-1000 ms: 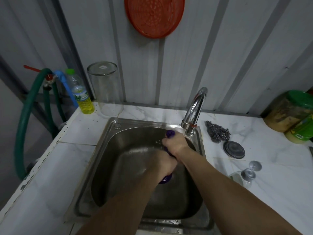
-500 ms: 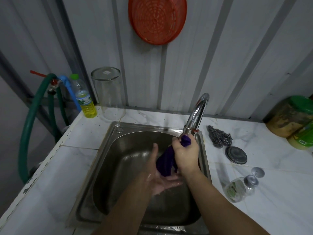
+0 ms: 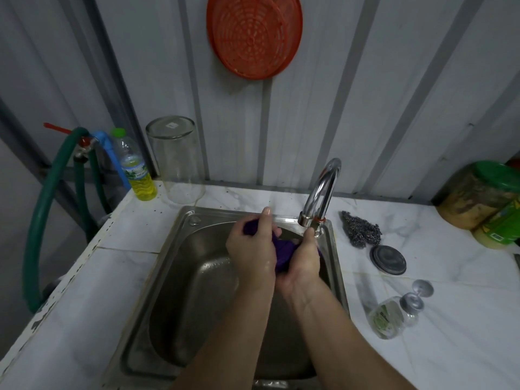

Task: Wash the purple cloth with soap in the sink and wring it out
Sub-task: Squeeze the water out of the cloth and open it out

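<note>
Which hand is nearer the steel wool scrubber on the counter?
Right. The right hand grips the purple cloth near the faucet side, closer to the steel wool scrubber; the left hand is farther left.

We can read no words or numbers anywhere. The bottle (image 3: 134, 167) of yellow liquid at the far left has a label with a picture, its print too small to make out. The upturned glass jar (image 3: 176, 156) beside it bears a small white sticker, blurred. The green container (image 3: 503, 223) at far right shows a yellow and green label, illegible.
</note>
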Tool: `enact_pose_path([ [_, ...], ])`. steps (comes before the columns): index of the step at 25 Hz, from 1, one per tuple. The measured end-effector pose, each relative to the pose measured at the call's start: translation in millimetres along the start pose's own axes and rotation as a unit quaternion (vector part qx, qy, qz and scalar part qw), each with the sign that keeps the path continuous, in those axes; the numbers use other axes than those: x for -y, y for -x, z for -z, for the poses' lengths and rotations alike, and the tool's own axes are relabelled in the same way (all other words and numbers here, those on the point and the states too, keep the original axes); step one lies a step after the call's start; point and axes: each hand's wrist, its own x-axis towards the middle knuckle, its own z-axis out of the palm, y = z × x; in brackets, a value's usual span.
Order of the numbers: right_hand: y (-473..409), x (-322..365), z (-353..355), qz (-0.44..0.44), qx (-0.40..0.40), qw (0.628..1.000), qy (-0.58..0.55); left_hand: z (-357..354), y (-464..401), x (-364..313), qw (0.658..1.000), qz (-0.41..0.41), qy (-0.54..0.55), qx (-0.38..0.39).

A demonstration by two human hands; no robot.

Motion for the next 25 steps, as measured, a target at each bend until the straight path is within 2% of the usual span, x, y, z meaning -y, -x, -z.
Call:
enact_pose_path([
  [5,-2.8,25.4,-4.8,-0.119,0.083,0.969,0.202,4.5,5.7,-12.2,0.967,-0.169,-0.148,0.117],
  [9,-5.4,39.2,-3.9,-0.118,0.104,0.935,0.316,7.1,8.7,-15.4,0.940,-0.197,-0.177,0.214],
  [12,-9.5,44.2,0.9,-0.115,0.077,0.918,0.372,9.2,11.9,-17.3,0.930,-0.185,-0.176,0.263],
  [15,-15.6,42.3,3.9,-0.094,0.061,0.897,0.428,9.6,13.6,-11.5,0.933,-0.167,-0.162,0.276],
  [19,-20.5,36.2,13.6,-0.088,0.074,0.894,0.433,12.3,9.6,1.0,0.936,-0.134,-0.131,0.297],
  [23,-27.9,29.9,23.0,-0.028,0.026,0.930,0.366,18.5,6.5,9.0,0.967,-0.052,-0.069,0.240],
  [25,-34.3,35.1,24.3,0.038,0.026,0.953,0.300,20.6,3.4,11.4,0.977,0.049,-0.007,0.207],
])
